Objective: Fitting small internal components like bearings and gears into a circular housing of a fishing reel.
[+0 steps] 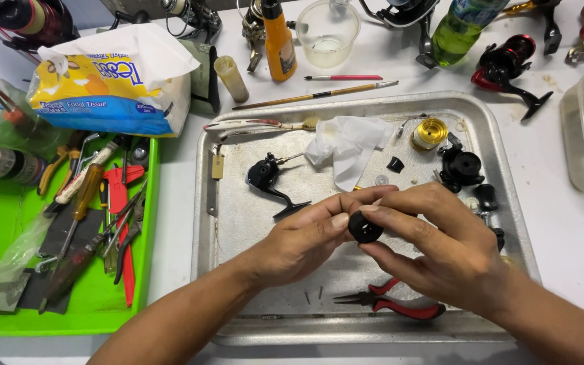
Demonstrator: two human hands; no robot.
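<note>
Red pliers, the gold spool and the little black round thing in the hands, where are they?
red pliers [407,307], head view, on the red handle.
gold spool [430,132], head view, on its top rim.
black round part [365,228], head view, on its face between the fingertips.

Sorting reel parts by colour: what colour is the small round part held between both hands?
Black; the small round part shows best in the head view.

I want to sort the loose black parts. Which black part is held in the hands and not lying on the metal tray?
The small round black part, pinched between both hands' fingertips above the tray. The black handle piece and black cap-shaped part lie on the tray.
</note>
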